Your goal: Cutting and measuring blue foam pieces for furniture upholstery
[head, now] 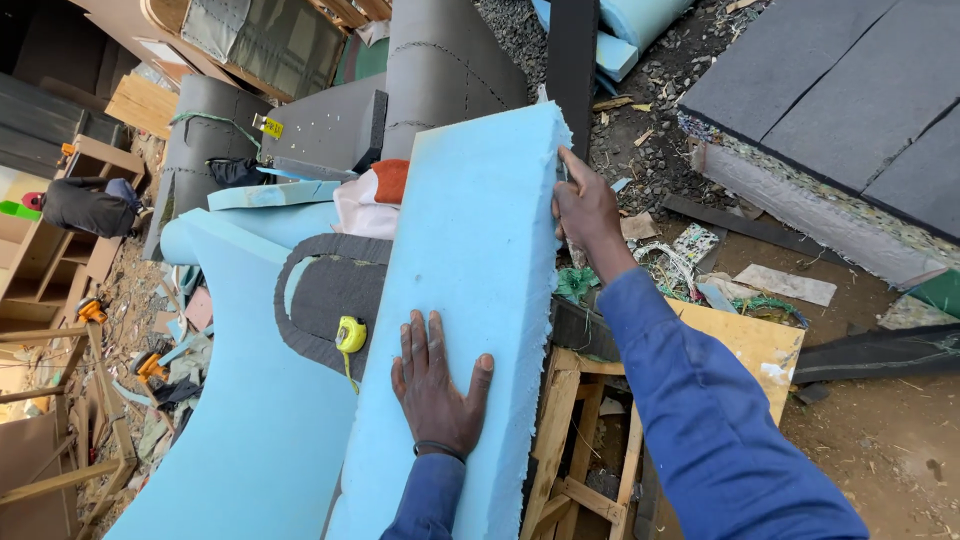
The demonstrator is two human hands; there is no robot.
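Note:
A long light-blue foam slab [470,280] lies lengthwise in front of me on a wooden frame [575,450]. My left hand [435,385] rests flat on its near part, fingers spread, holding nothing. My right hand [585,210] reaches to the slab's far right edge, with the fingers curled around that edge near the top corner. I cannot tell whether it also holds a small tool. Both arms are in blue sleeves.
A yellow tape measure [350,333] sits on a curved grey foam piece [325,290] to the left, over a wide blue foam sheet [250,400]. Grey foam slabs [840,90] lie far right. A plywood board [755,345], scraps and wooden frames [60,260] surround me.

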